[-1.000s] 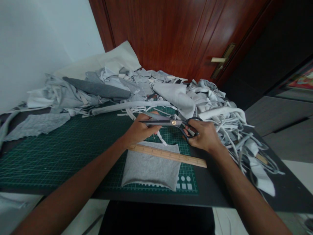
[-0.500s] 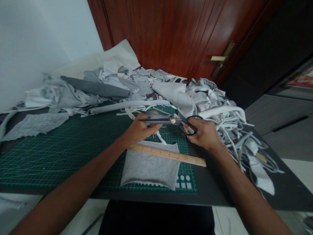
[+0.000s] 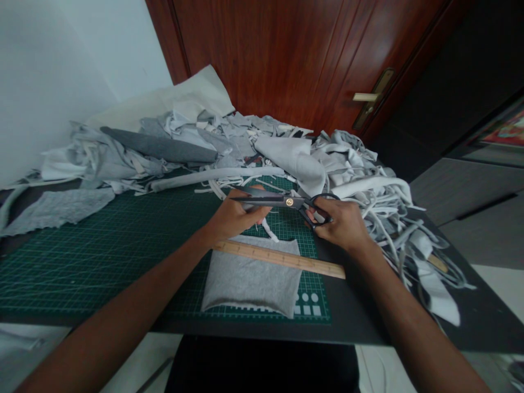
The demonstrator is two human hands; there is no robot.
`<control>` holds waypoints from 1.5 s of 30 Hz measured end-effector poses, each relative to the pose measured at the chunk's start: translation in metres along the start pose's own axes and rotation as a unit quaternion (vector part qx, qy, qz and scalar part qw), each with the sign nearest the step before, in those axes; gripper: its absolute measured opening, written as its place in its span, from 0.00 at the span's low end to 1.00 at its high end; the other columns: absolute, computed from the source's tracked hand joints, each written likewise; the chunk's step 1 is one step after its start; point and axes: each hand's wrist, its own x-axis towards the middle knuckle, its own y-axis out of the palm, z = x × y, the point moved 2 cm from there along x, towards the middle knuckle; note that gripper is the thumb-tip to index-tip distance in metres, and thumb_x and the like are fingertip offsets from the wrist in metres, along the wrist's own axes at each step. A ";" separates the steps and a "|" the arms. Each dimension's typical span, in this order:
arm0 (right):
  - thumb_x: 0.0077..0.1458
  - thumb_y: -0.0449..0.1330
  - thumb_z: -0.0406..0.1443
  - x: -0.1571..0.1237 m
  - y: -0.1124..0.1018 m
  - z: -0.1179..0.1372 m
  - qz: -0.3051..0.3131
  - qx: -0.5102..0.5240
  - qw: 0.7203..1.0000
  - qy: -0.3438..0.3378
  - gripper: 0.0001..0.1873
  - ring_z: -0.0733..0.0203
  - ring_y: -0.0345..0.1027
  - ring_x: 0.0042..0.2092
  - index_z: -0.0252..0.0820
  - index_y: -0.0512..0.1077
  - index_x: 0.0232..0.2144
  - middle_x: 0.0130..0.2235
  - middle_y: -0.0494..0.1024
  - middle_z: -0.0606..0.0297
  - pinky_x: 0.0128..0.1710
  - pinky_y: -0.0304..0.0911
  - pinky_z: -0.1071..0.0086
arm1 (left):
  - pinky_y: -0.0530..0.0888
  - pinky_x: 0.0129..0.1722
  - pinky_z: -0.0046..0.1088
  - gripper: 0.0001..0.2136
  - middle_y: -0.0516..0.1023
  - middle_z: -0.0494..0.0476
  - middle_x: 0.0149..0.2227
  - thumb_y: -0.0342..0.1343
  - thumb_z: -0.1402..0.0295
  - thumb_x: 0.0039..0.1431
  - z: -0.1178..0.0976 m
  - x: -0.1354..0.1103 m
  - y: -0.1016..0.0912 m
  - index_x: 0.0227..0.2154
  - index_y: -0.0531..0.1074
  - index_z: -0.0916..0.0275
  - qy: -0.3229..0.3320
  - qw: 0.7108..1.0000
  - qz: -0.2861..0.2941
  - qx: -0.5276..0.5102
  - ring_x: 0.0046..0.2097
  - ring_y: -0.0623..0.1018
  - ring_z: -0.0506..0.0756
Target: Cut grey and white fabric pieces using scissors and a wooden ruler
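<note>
Head view: your left hand was closed around the blades of the long black steel tailor's shears, and your right hand gripped the looped handles. The shears were held above the green gridded cutting mat, just past the wooden ruler lying across the folded grey jersey fabric. They looked stiff and fairly heavy; the handles seemed the safest hold.

A wooden door stands beside a white wall.
</note>
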 end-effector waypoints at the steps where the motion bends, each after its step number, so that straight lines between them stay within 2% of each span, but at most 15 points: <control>1: 0.53 0.56 0.32 0.000 0.000 0.000 0.001 0.002 1.000 -0.001 0.04 0.63 0.64 0.24 0.44 0.69 0.27 0.23 0.73 0.67 0.26 0.52 0.71 | 0.68 0.21 0.19 0.09 0.69 0.45 0.19 0.55 0.71 0.64 0.000 0.000 0.000 0.26 0.69 0.61 0.001 1.000 0.001 0.001 0.22 0.70 0.46; 4: 0.51 0.56 0.32 0.000 -0.001 0.000 0.012 0.006 1.000 0.002 0.03 0.63 0.62 0.24 0.44 0.68 0.26 0.23 0.72 0.68 0.26 0.51 0.71 | 0.68 0.21 0.19 0.09 0.69 0.45 0.19 0.56 0.70 0.64 -0.001 0.000 0.000 0.27 0.68 0.60 -0.002 1.000 0.000 0.008 0.22 0.69 0.46; 10: 0.54 0.56 0.34 -0.002 0.002 -0.001 0.006 0.013 0.999 0.032 0.06 0.64 0.60 0.22 0.44 0.68 0.25 0.21 0.70 0.69 0.25 0.49 0.70 | 0.64 0.18 0.20 0.11 0.69 0.45 0.18 0.59 0.62 0.64 0.005 -0.001 0.001 0.28 0.72 0.62 -0.032 0.999 -0.018 0.003 0.19 0.67 0.46; 15: 0.50 0.63 0.36 -0.006 0.005 -0.009 -0.001 0.048 0.997 0.055 0.05 0.65 0.61 0.21 0.45 0.68 0.28 0.22 0.71 0.71 0.24 0.53 0.72 | 0.61 0.16 0.20 0.13 0.67 0.43 0.19 0.61 0.56 0.63 0.012 -0.001 -0.001 0.36 0.73 0.62 -0.064 0.993 -0.044 -0.084 0.18 0.64 0.45; 20: 0.48 0.63 0.36 -0.006 0.004 -0.012 0.009 0.045 0.997 0.055 0.07 0.65 0.61 0.22 0.45 0.67 0.29 0.23 0.70 0.71 0.25 0.54 0.71 | 0.55 0.15 0.20 0.14 0.58 0.39 0.19 0.61 0.55 0.63 0.015 0.001 -0.006 0.33 0.64 0.57 -0.049 0.976 -0.037 -0.210 0.17 0.56 0.44; 22: 0.48 0.63 0.37 -0.005 0.004 -0.009 0.016 0.044 0.997 0.053 0.07 0.64 0.61 0.22 0.45 0.67 0.29 0.23 0.71 0.71 0.25 0.53 0.71 | 0.55 0.15 0.20 0.14 0.58 0.39 0.19 0.61 0.55 0.63 0.018 0.003 -0.008 0.32 0.63 0.57 -0.028 0.973 -0.046 -0.226 0.17 0.56 0.45; 27: 0.47 0.62 0.36 -0.004 0.005 -0.004 0.038 0.053 0.996 0.058 0.06 0.63 0.64 0.23 0.45 0.67 0.30 0.24 0.71 0.70 0.25 0.53 0.70 | 0.59 0.18 0.22 0.12 0.61 0.42 0.19 0.61 0.58 0.63 0.024 0.003 -0.014 0.32 0.67 0.57 0.004 0.988 -0.102 -0.120 0.19 0.60 0.46; 32: 0.48 0.60 0.36 -0.003 0.004 -0.002 0.022 0.050 0.997 0.051 0.05 0.63 0.64 0.23 0.44 0.67 0.29 0.23 0.71 0.70 0.25 0.53 0.71 | 0.62 0.22 0.23 0.06 0.67 0.46 0.22 0.60 0.65 0.60 0.016 0.003 -0.017 0.31 0.71 0.59 0.030 0.992 -0.122 -0.018 0.24 0.66 0.48; 36: 0.50 0.60 0.36 -0.003 0.005 -0.002 0.023 0.046 0.998 0.047 0.04 0.64 0.63 0.23 0.44 0.67 0.28 0.23 0.71 0.69 0.25 0.52 0.71 | 0.63 0.23 0.22 0.01 0.71 0.47 0.24 0.59 0.70 0.56 0.011 0.004 -0.017 0.29 0.73 0.61 0.049 0.989 -0.137 0.012 0.25 0.68 0.48; 41: 0.52 0.60 0.36 -0.003 0.005 0.000 0.027 0.049 0.997 0.050 0.04 0.65 0.63 0.22 0.43 0.68 0.29 0.23 0.71 0.69 0.25 0.52 0.71 | 0.64 0.23 0.22 0.03 0.72 0.47 0.25 0.59 0.70 0.54 0.010 0.006 -0.016 0.26 0.73 0.61 0.071 0.987 -0.142 0.021 0.25 0.68 0.47; 45: 0.53 0.60 0.36 -0.002 0.005 0.001 0.027 0.048 0.997 0.049 0.04 0.66 0.61 0.22 0.43 0.68 0.27 0.22 0.70 0.70 0.24 0.51 0.71 | 0.67 0.25 0.23 0.03 0.73 0.49 0.25 0.59 0.70 0.53 0.011 0.005 -0.013 0.25 0.73 0.61 0.060 0.987 -0.146 0.019 0.27 0.72 0.49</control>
